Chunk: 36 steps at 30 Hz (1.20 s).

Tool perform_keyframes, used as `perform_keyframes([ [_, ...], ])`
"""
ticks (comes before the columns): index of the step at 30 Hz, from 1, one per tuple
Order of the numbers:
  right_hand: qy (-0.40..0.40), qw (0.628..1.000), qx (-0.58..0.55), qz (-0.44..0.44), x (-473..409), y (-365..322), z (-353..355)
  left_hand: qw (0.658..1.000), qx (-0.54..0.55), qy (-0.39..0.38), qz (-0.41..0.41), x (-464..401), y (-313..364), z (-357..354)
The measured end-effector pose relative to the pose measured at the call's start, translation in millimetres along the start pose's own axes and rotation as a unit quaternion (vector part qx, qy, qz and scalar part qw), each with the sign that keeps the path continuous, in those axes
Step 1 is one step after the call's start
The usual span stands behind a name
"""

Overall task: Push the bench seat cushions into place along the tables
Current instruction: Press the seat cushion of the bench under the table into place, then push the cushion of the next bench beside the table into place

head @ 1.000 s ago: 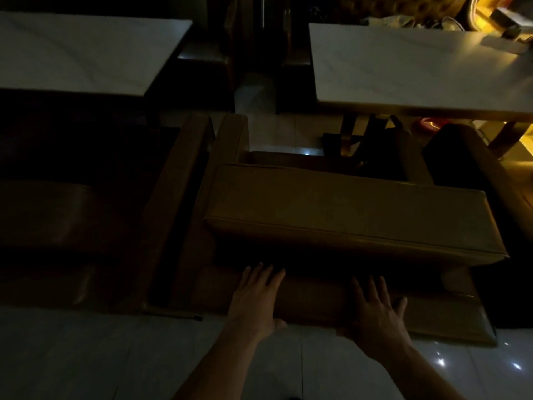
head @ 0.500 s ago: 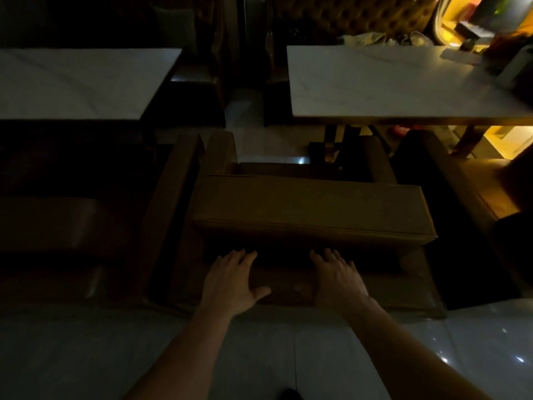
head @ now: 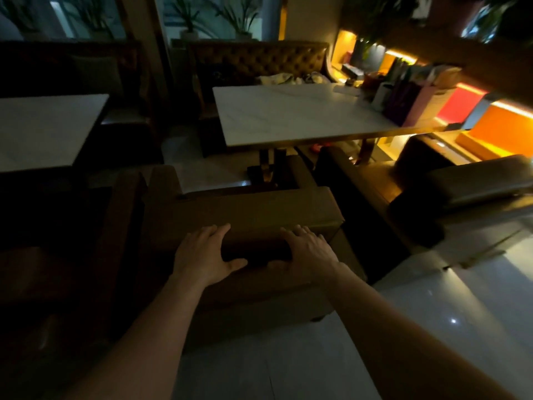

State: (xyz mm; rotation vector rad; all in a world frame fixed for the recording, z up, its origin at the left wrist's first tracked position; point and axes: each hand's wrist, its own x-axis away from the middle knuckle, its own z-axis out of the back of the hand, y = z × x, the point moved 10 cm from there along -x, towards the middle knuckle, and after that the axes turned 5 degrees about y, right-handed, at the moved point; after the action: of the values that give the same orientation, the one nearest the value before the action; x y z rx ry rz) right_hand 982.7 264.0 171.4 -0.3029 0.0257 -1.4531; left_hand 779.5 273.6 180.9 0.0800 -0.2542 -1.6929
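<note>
A brown leather seat cushion [head: 245,209] lies across its bench frame [head: 259,287] in front of the white marble table [head: 302,114]. My left hand [head: 204,252] presses flat against the cushion's near edge, fingers straight on top, thumb spread out to the right. My right hand [head: 308,252] presses the same edge a little to the right, fingers spread over the top. Both arms are stretched forward. The room is dim.
A second white table [head: 49,128] stands at the left above a dark bench [head: 57,255]. Another dark bench cushion [head: 473,183] sits at the right. A tufted sofa back [head: 259,62] stands behind the table. Bags and boxes [head: 409,96] crowd the table's right end. Glossy floor [head: 288,370] lies below.
Both hands have moved up from the bench frame's back onto the cushion's near edge. The cushion sits farther in toward the table. The camera has lifted to show more of the room.
</note>
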Motion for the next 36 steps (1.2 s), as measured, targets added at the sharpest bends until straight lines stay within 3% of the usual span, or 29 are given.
perform_keyframes([
  [8, 0.114, 0.993, 0.003, -0.037, 30, 89, 107, 0.996, 0.004, 0.061, -0.07, -29, 121, 47],
  [17, 0.211, 0.975, -0.005, -0.064, 87, 292, 163, 0.979, 0.02, 0.157, -0.132, -44, 343, 33],
  [24, 0.19, 0.976, -0.005, -0.108, 134, 476, 179, 0.973, 0.017, 0.175, -0.152, -51, 510, -14],
  [36, 0.133, 0.981, 0.026, -0.141, 78, 693, 150, 0.98, 0.075, 0.111, -0.146, -160, 684, -143],
])
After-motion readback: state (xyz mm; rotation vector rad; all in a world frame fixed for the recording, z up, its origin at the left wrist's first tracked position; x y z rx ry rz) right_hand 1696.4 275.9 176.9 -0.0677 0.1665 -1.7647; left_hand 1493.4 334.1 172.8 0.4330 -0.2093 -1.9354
